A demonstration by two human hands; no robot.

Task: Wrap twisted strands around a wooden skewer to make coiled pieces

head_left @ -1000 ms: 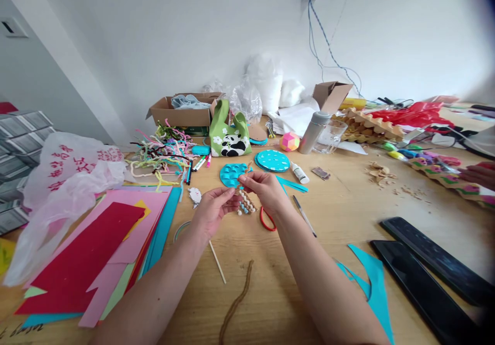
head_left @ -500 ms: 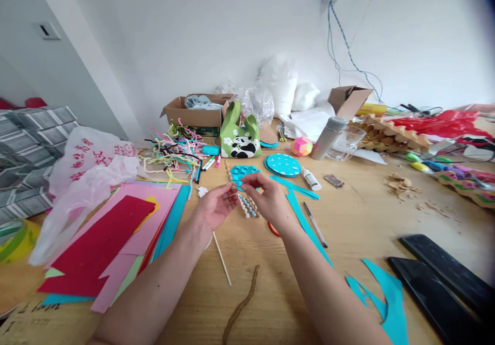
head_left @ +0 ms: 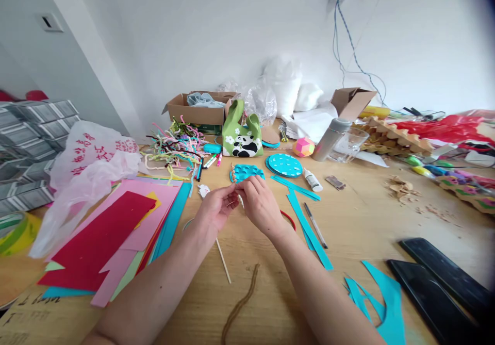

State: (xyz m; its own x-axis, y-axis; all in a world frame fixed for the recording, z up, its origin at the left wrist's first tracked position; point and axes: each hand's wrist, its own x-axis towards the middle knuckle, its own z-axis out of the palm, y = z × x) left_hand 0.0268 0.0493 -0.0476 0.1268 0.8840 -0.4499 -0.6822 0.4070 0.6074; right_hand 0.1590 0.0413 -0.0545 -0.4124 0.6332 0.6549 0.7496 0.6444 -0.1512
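My left hand [head_left: 217,207] is closed in a pinch on a tan twisted strand [head_left: 232,171], which looks like a coiled pipe cleaner and sticks up above the fingertips. Fingers bent together, my right hand [head_left: 260,206] meets the left fingertips at the strand's lower part; the exact grip is hidden. Under the hands, a bit of a white twisted strand [head_left: 241,200] shows. Just beyond lies a blue bumpy piece [head_left: 249,170] like part of an egg tray. A thin stick [head_left: 223,261] and a brown pipe cleaner [head_left: 244,301] lie nearer to me.
Coloured sheets [head_left: 104,239] and a plastic bag [head_left: 98,154] lie left. Behind stand a panda bag [head_left: 243,144], a heap of pipe cleaners [head_left: 178,146] and a flask [head_left: 331,140]. Right are blue strips [head_left: 309,226], a pen [head_left: 315,225], a glue bottle [head_left: 312,180] and phones [head_left: 429,298].
My right hand has turned and closed in against my left fingertips, covering most of the twisted strands below. The tan strand remains held upright. The view has shifted slightly.
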